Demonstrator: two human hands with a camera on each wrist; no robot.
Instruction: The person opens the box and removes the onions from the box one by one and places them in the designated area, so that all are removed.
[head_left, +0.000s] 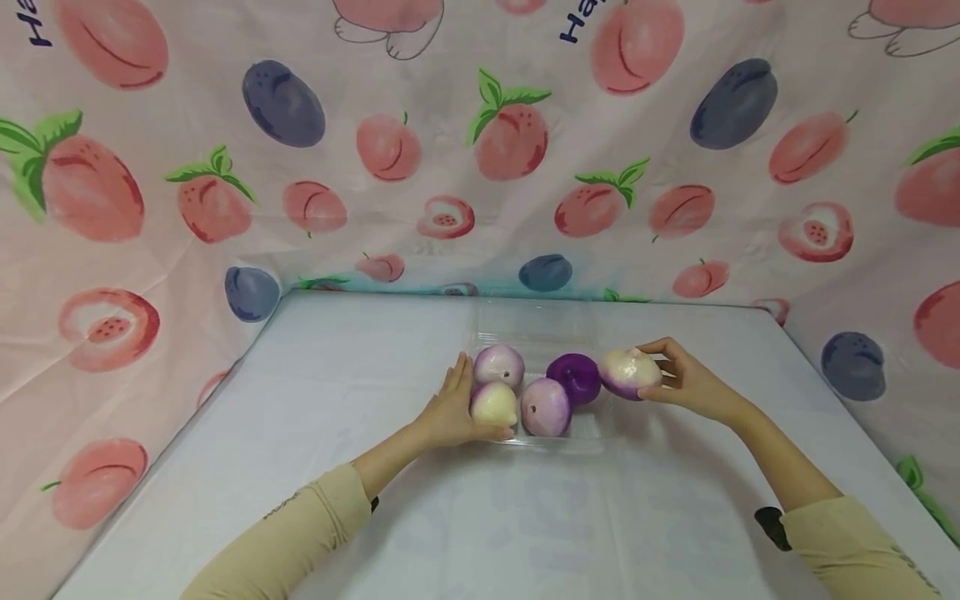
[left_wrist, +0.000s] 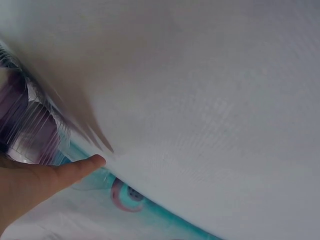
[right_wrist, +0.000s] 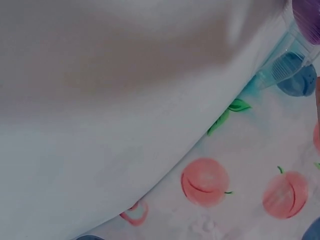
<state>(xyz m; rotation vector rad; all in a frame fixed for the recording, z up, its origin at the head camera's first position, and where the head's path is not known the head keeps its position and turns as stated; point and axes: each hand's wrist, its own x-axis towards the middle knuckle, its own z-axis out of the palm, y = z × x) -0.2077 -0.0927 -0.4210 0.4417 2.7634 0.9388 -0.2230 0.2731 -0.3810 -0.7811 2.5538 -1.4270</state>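
A clear plastic box (head_left: 592, 429) lies on the table, holding several round purple-and-white onions; a pale-topped onion (head_left: 493, 406), a light purple onion (head_left: 546, 407) and a dark purple onion (head_left: 573, 379) are among them. My left hand (head_left: 457, 412) rests along the box's left side, fingers straight, thumb at its front edge. In the left wrist view, one straight finger (left_wrist: 82, 169) lies by the clear wall. At the box's right side, my right hand (head_left: 693, 385) grips another onion (head_left: 630, 372) between thumb and fingers. The right wrist view hardly shows that hand.
The box's clear lid (head_left: 532, 317) is folded back toward the far table edge. A white cover spreads over the table (head_left: 360, 367). Behind and beside it hangs a pink fruit-print curtain (head_left: 465, 267).
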